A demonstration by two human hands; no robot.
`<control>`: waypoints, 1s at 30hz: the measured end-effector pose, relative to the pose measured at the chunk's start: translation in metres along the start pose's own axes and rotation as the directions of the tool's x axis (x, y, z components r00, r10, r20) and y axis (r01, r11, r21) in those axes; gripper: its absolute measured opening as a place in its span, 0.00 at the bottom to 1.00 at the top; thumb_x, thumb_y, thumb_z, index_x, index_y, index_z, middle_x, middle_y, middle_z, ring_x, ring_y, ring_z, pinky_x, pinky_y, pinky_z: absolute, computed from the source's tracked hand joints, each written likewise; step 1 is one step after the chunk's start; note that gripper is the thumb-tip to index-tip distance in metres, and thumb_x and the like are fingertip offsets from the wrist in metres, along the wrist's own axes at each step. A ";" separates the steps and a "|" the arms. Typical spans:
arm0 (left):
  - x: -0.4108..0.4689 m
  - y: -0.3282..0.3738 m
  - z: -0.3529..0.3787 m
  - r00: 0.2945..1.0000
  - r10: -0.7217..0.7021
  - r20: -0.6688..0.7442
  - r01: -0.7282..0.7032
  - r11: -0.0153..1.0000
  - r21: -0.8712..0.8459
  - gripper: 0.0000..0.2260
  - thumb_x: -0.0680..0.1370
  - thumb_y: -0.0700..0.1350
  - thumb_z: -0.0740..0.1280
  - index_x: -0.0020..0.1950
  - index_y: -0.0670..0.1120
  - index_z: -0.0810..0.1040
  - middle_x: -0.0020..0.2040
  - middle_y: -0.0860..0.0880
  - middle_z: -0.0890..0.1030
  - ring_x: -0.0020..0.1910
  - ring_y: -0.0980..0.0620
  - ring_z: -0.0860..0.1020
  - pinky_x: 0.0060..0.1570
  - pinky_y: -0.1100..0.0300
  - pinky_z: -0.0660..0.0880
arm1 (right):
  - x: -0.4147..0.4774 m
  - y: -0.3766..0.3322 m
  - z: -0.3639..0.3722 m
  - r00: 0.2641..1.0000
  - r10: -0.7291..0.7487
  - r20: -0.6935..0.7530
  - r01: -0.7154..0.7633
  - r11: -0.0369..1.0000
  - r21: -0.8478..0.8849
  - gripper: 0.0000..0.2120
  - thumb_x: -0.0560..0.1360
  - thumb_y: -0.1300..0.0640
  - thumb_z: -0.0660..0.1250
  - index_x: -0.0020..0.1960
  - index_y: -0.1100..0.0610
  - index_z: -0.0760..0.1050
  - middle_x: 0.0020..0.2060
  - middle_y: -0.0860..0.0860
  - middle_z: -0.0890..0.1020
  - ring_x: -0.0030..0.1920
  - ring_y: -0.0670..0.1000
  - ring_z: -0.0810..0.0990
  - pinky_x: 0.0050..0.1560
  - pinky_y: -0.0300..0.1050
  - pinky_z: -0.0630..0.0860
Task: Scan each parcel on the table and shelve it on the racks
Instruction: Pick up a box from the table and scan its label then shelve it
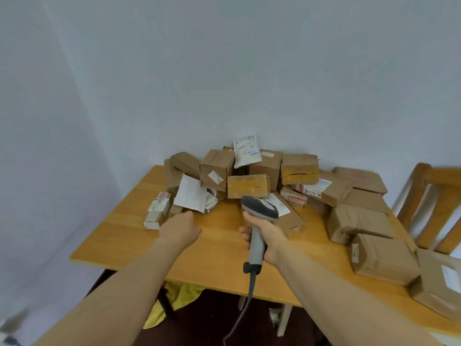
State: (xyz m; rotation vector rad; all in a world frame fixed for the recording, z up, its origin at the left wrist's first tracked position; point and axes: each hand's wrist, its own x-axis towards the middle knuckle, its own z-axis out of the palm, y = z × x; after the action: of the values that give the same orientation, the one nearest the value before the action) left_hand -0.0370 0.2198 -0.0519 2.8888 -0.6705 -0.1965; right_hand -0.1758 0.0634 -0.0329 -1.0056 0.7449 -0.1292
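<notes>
We noted the right hand (267, 236) with its fingers (245, 233) wrapped tight round the grey handle of a barcode scanner (258, 221), its dark head pointing away toward the pile, its cable (245, 303) hanging below the table edge. The left hand (183, 228) was held over the table (129, 240), holding nothing; we saw it from the back, so we could not tell how far its fingers were spread. Just beyond it lay a white sheet (189, 193) leaning on the parcels and a small taped parcel (157, 209) to its left. The cardboard parcels (249, 186) were heaped at the far side of the table against the wall, with more boxes (381, 258) along the right edge. A white mailer bag (247, 149) stood atop the heap. A wooden chair (429, 203) stood at the right.
</notes>
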 end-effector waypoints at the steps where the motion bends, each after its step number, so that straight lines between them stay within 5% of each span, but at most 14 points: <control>1: 0.014 0.006 -0.001 1.000 -0.010 -0.010 0.010 1.000 -0.015 0.13 0.79 0.51 0.59 0.60 0.46 0.72 0.56 0.45 0.78 0.52 0.46 0.77 0.48 0.54 0.75 | 0.014 -0.011 -0.002 1.000 -0.007 0.001 0.007 1.000 0.005 0.13 0.71 0.55 0.74 0.51 0.61 0.77 0.33 0.56 0.81 0.31 0.50 0.76 0.33 0.43 0.75; 12: 0.177 0.034 -0.013 0.997 -0.081 0.000 0.079 0.968 -0.236 0.25 0.79 0.51 0.61 0.72 0.42 0.62 0.66 0.41 0.69 0.62 0.42 0.71 0.54 0.51 0.70 | 0.150 -0.071 0.018 0.995 0.099 -0.033 -0.097 0.994 0.048 0.12 0.71 0.52 0.74 0.47 0.60 0.77 0.34 0.54 0.82 0.33 0.49 0.77 0.36 0.43 0.75; 18: 0.280 0.062 -0.010 0.987 -0.149 0.061 0.160 0.952 -0.262 0.51 0.71 0.67 0.68 0.79 0.42 0.43 0.76 0.36 0.52 0.75 0.37 0.54 0.71 0.42 0.58 | 0.209 -0.094 0.036 0.990 0.100 -0.094 -0.092 0.992 0.086 0.11 0.71 0.54 0.74 0.46 0.59 0.77 0.33 0.54 0.82 0.32 0.49 0.77 0.37 0.44 0.75; 22: 0.328 0.079 -0.003 0.953 -0.213 0.216 0.264 0.933 -0.244 0.65 0.60 0.75 0.69 0.77 0.43 0.33 0.77 0.35 0.41 0.77 0.37 0.42 0.72 0.36 0.47 | 0.231 -0.106 0.039 0.991 0.078 -0.111 -0.068 0.994 0.090 0.09 0.72 0.55 0.74 0.47 0.59 0.77 0.33 0.54 0.82 0.32 0.50 0.76 0.36 0.43 0.74; 30: 0.342 0.078 0.004 0.937 -0.243 0.251 0.315 0.899 -0.304 0.61 0.64 0.65 0.74 0.77 0.42 0.35 0.75 0.36 0.50 0.75 0.37 0.50 0.71 0.39 0.58 | 0.251 -0.106 0.025 0.985 0.101 -0.137 -0.087 0.990 0.108 0.09 0.72 0.55 0.73 0.47 0.59 0.78 0.33 0.54 0.81 0.31 0.49 0.76 0.34 0.43 0.74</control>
State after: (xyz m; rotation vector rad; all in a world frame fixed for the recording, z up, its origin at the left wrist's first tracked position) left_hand 0.2340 -0.0022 -0.0711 2.6313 -0.2103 -0.5970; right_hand 0.0523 -0.0843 -0.0668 -0.8691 0.9062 -0.1568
